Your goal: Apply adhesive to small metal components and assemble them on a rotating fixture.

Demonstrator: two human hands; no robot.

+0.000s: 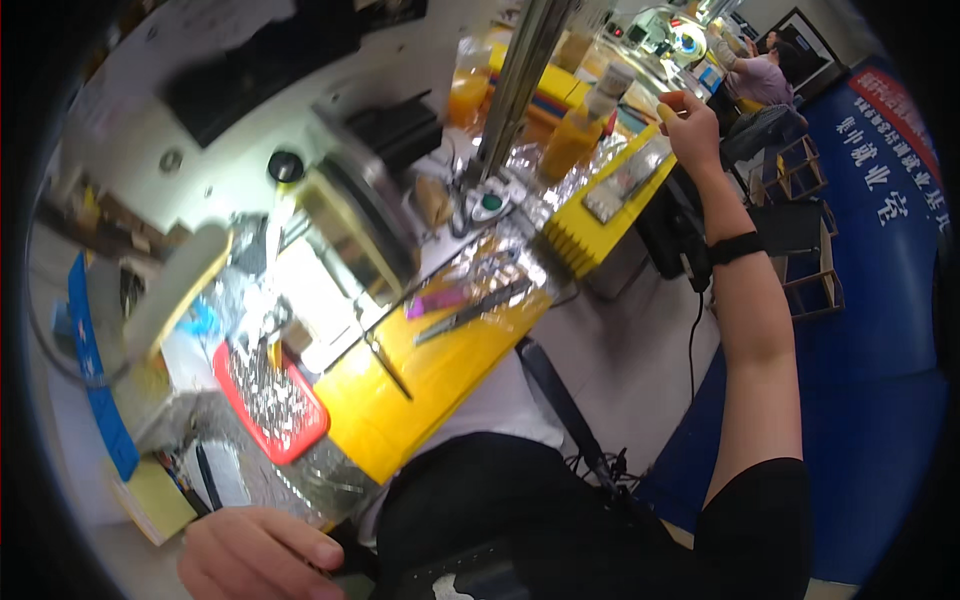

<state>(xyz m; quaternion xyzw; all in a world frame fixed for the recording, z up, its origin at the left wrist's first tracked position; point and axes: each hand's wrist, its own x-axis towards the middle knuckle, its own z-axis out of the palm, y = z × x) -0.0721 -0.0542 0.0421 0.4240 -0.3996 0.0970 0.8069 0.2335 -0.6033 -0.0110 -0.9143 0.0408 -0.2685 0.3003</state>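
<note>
My right hand (692, 128) is raised at the upper right, arm stretched out, a black band on the wrist. Its fingers are bent and a little apart, with a yellow cover on one fingertip; no held thing shows. Beyond it lies the far yellow-topped bench (578, 232), bearing a flat grey metal plate (612, 190). At the lower left, near my body, my left hand (250, 555) has curled fingers; whatever may be in them is hidden. A red tray (318, 418) full of small metallic pieces sits on the bench above that hand.
Tweezers (385, 362), a purple-handled tool (440, 300) and dark slim tools (470, 312) lie on the near yellow mat (400, 420). A lit magnifier lamp (185, 285), a metal post (520, 85) and an orange-yellow bottle (572, 145) stand around. A seated person (765, 80) works farther off.
</note>
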